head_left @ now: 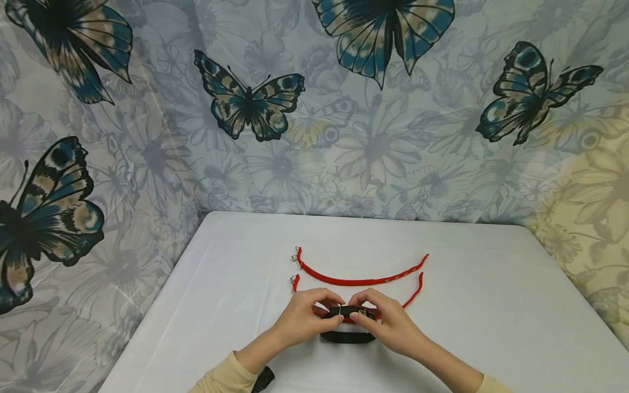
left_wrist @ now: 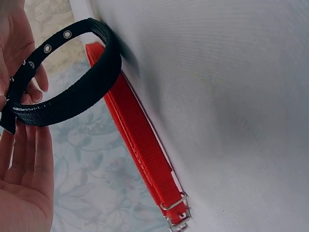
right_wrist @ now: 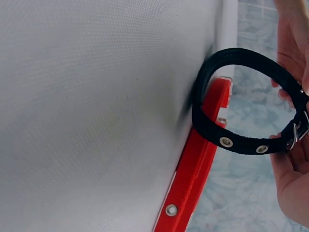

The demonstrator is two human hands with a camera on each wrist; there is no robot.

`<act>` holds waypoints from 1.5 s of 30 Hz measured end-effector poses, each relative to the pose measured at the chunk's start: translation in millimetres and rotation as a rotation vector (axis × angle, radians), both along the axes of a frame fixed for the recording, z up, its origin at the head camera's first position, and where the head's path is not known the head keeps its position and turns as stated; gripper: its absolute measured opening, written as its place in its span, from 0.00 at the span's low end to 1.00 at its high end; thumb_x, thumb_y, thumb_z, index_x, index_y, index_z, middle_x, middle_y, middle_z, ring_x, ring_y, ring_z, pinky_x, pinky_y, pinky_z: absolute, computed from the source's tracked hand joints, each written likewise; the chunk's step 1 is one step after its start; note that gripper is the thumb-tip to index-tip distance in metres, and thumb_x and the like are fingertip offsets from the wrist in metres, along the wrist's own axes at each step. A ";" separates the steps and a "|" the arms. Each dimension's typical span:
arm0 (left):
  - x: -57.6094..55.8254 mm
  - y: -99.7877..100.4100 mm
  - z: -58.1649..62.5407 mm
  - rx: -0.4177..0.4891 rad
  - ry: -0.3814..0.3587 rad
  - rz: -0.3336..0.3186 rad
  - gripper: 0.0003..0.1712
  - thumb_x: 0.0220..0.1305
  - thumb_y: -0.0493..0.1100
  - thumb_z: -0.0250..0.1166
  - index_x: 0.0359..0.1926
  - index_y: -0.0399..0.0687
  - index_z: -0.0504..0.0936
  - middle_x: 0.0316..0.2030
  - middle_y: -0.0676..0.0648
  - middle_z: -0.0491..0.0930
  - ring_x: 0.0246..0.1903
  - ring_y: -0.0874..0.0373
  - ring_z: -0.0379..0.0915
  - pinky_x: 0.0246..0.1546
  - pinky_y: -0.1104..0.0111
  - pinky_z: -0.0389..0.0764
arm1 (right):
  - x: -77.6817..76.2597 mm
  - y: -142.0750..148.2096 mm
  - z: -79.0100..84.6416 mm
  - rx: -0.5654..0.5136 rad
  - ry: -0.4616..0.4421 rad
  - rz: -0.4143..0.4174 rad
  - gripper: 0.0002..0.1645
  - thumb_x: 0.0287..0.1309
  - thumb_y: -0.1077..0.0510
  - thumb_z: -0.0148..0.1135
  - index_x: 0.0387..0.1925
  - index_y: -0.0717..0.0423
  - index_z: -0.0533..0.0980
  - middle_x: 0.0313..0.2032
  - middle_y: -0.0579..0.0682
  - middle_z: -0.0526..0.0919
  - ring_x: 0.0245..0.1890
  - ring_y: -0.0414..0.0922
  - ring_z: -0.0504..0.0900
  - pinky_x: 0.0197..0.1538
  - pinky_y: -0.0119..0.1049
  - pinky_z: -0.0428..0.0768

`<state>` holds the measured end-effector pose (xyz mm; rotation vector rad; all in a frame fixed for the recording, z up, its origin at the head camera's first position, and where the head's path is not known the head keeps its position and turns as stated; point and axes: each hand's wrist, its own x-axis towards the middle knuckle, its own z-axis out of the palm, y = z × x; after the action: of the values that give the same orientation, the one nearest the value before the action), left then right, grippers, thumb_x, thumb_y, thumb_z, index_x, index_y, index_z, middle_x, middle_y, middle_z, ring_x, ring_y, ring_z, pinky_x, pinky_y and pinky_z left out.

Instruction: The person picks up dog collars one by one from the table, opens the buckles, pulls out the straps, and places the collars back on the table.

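A black collar with metal eyelets is bent into a closed loop, its lower side close over the white table. My left hand pinches the strap between thumb and fingers on the left of the buckle. On the other side, by the metal buckle, my right hand pinches the strap with thumb and fingertips. The fingers partly hide the strap's end. Just behind the hands lies a red collar, its middle covered by them in the head view. Farther back, another red collar curves across the table.
The white-covered table runs back to a hanging cloth printed with flowers and butterflies. A black object shows beside the left sleeve at the bottom edge.
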<state>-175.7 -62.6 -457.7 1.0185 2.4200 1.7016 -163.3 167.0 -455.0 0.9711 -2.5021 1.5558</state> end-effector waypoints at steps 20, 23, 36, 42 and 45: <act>-1.9 -0.6 -0.1 0.022 -0.092 0.052 0.10 0.56 0.37 0.70 0.39 0.52 0.84 0.34 0.56 0.82 0.36 0.64 0.79 0.38 0.67 0.84 | -0.4 -2.1 2.1 -0.131 -0.203 -0.013 0.10 0.65 0.57 0.63 0.44 0.56 0.75 0.43 0.53 0.79 0.45 0.44 0.79 0.49 0.35 0.81; -2.4 0.5 -0.3 0.022 -0.104 0.060 0.09 0.56 0.36 0.70 0.39 0.52 0.84 0.33 0.56 0.82 0.36 0.63 0.79 0.38 0.67 0.84 | -0.1 -1.7 2.0 -0.126 -0.233 -0.041 0.10 0.65 0.55 0.63 0.44 0.56 0.75 0.43 0.53 0.79 0.45 0.43 0.79 0.49 0.34 0.81; 20.7 -0.5 34.7 0.032 -0.104 0.104 0.08 0.54 0.28 0.68 0.37 0.37 0.84 0.33 0.43 0.83 0.35 0.51 0.80 0.37 0.58 0.84 | -4.3 -8.3 18.7 0.063 0.045 0.015 0.13 0.57 0.53 0.69 0.45 0.47 0.81 0.40 0.41 0.83 0.40 0.39 0.82 0.48 0.37 0.82; 19.6 1.5 34.1 0.034 -0.119 0.091 0.09 0.55 0.29 0.68 0.39 0.37 0.84 0.34 0.43 0.84 0.36 0.49 0.80 0.38 0.59 0.84 | 4.8 -13.6 33.2 0.059 0.082 -0.032 0.11 0.52 0.66 0.71 0.39 0.55 0.82 0.36 0.48 0.84 0.36 0.42 0.83 0.44 0.41 0.84; 18.7 3.3 35.8 0.026 -0.134 0.086 0.10 0.56 0.29 0.68 0.40 0.36 0.85 0.36 0.44 0.84 0.37 0.48 0.80 0.39 0.60 0.84 | 6.0 -12.0 31.3 0.053 0.047 -0.061 0.11 0.53 0.65 0.71 0.40 0.55 0.82 0.37 0.47 0.83 0.37 0.42 0.83 0.43 0.38 0.84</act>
<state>-157.0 -59.4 -421.9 0.7854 2.3960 1.7700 -157.4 155.0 -423.7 0.9173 -2.5281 1.4392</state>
